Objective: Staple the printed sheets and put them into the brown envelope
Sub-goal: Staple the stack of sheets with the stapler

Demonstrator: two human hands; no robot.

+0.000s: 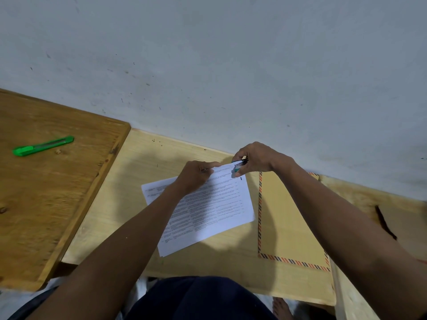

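Note:
The printed sheets [219, 204] lie as a white stack, turned at an angle, on the pale wooden table [129, 204]. My left hand [196, 176] presses on their far edge with the index finger stretched along it. My right hand [256, 158] is closed around a small teal and black stapler [239, 166] that sits over the far right corner of the stack. The brown envelope [288, 215], edged with red and dark stripes, lies flat just right of the sheets, partly under my right forearm.
A green utility knife [42, 146] rests on a darker wooden board [46, 192] at the left. A grey wall [208, 65] rises directly behind the table. My knees and a bare foot show below the table's near edge.

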